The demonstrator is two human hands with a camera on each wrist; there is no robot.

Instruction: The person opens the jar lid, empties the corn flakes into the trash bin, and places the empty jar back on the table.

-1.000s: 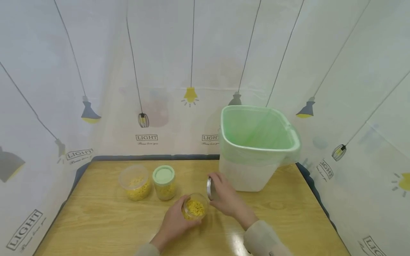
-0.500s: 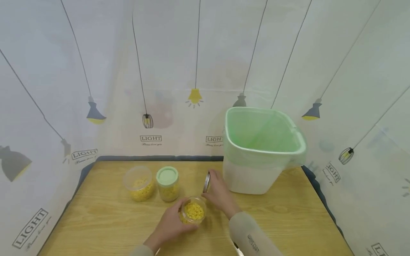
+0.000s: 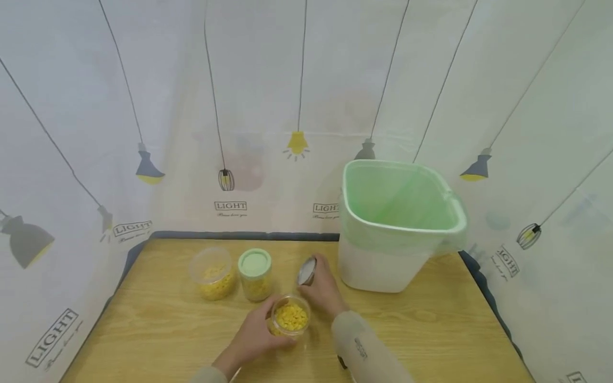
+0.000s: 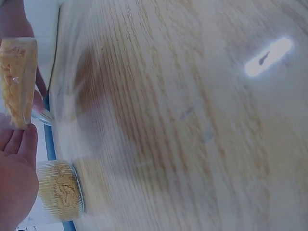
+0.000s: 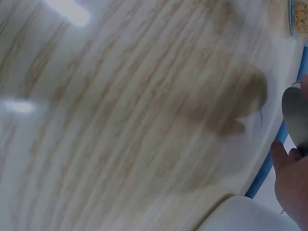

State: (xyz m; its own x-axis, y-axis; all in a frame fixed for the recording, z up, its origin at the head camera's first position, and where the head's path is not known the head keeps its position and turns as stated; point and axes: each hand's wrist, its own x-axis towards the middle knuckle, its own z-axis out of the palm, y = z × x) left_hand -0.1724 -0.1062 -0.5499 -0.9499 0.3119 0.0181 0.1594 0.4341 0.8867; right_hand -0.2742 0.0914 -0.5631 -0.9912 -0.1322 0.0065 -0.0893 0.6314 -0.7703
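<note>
My left hand (image 3: 254, 335) is curling its grip around an open clear jar (image 3: 289, 317) of yellow kernels, holding it just above the wooden bench (image 3: 431, 330) at the near middle. In the left wrist view the same jar (image 4: 18, 79) is showing side-on against my fingers (image 4: 17, 159), blurred. My right hand (image 3: 324, 290) is pinching a round silver lid (image 3: 306, 271) on its edge, tilted, at about one o'clock from the jar and just beside it; the right wrist view is catching the lid (image 5: 296, 113) at the frame's edge beside my fingers (image 5: 288, 178).

At eleven o'clock from the jar a second jar with a pale green lid (image 3: 255, 275) is standing upright on the bench, and just to its nine o'clock a clear lidded tub (image 3: 213, 273) of the same yellow kernels is sitting. At two o'clock, a white bin lined with a green bag (image 3: 399, 223) is occupying the far right of the bench. A white curtain printed with hanging lamps (image 3: 268, 106) is closing in the bench on three sides.
</note>
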